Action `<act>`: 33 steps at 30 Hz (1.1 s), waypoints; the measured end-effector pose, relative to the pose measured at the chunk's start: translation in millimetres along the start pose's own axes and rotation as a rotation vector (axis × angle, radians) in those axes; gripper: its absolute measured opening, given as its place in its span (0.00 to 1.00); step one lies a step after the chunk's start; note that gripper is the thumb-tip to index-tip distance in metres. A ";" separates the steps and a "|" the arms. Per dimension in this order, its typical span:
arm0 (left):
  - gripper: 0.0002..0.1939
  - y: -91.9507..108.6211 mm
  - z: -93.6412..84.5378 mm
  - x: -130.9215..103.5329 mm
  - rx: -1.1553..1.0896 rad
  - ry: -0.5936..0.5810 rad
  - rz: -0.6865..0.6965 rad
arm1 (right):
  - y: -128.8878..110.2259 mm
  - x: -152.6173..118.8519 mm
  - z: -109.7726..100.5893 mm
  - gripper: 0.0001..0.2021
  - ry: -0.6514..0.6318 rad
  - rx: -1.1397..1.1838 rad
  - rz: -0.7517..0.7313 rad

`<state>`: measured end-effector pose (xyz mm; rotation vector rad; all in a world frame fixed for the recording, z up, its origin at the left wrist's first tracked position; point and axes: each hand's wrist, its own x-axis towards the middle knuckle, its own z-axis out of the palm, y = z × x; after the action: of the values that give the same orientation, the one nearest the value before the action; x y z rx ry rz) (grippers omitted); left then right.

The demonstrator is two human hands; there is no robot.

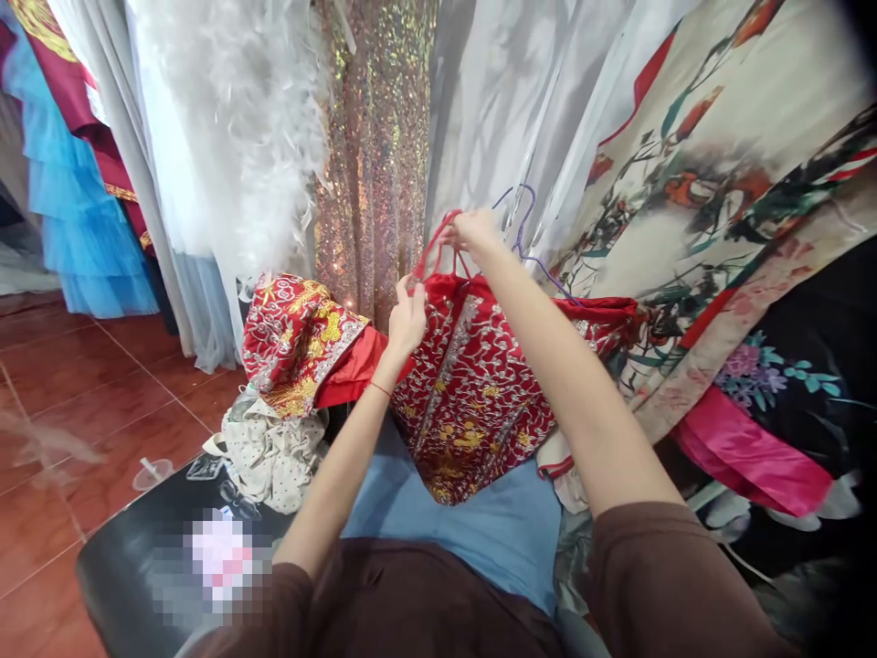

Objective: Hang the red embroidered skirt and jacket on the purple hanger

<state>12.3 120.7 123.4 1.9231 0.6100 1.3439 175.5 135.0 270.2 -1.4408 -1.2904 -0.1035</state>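
A red embroidered garment (490,384) with silver scrolls and gold flowers lies across my lap. It hangs partly on a purple hanger (526,228) at its upper right. My right hand (472,233) pinches a red cord (438,242) above the garment's top edge. Lower and to the left, my left hand (407,315) is closed on the same cord near the neckline, by the garment's edge. To the left rests another red embroidered piece (298,334) with a plain red lining; whether it joins the garment on my lap I cannot tell.
A black seat (130,557) at my left bears a polka-dot cloth (270,457) and small items, one blurred out. Hung clothes stand close in front: a white feathered dress (253,119), a gold sequin one (380,137) and a floral robe (692,183). Pink fabric (754,452) lies at right.
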 end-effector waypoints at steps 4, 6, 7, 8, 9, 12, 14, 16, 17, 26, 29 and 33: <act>0.32 7.3 -3.3 -14.2 0.021 -0.026 0.024 | -0.2 -14.3 25.6 0.07 -0.119 -0.242 0.275; 0.31 5.5 -7.4 -16.0 0.030 -0.049 0.034 | -2.5 -27.3 27.1 0.08 -0.154 -0.324 0.219; 0.29 4.1 -9.7 -16.1 0.038 -0.062 0.038 | -4.6 -35.1 24.5 0.07 -0.150 -0.322 0.161; 0.26 2.8 -11.7 -16.0 0.050 -0.079 0.045 | -7.7 -44.2 19.6 0.05 -0.129 -0.295 0.092; 0.23 1.9 -13.3 -15.9 0.062 -0.095 0.058 | -11.6 -55.3 12.8 0.03 -0.103 -0.253 0.013; 0.16 1.6 -13.9 -16.1 0.101 -0.113 0.101 | -23.8 -104.9 -13.9 0.07 0.053 -0.050 -0.181; 0.15 2.4 -10.7 -17.0 0.121 -0.083 0.094 | -24.6 -152.8 -27.9 0.10 0.188 0.037 -0.175; 0.15 3.1 -6.3 -18.2 0.138 -0.041 0.068 | -13.0 -207.0 -31.1 0.12 0.223 0.049 0.001; 0.15 3.4 -4.2 -18.6 0.144 -0.026 0.060 | -2.2 -233.4 -27.5 0.12 0.152 0.022 0.140; 0.15 1.8 -3.8 -19.7 0.187 -0.014 0.021 | 74.9 -318.1 66.4 0.19 -0.052 -0.513 0.619; 0.16 3.0 -4.5 -22.8 0.176 -0.002 0.041 | 71.1 -311.3 72.3 0.23 0.045 -0.537 0.622; 0.17 3.5 -3.3 -17.8 0.142 0.007 0.058 | 76.0 -306.8 68.5 0.21 0.150 -0.342 0.632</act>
<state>3.0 106.6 116.1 2.0642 0.6733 1.3762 70.9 13.3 -10.5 -2.0323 -0.6691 -0.0067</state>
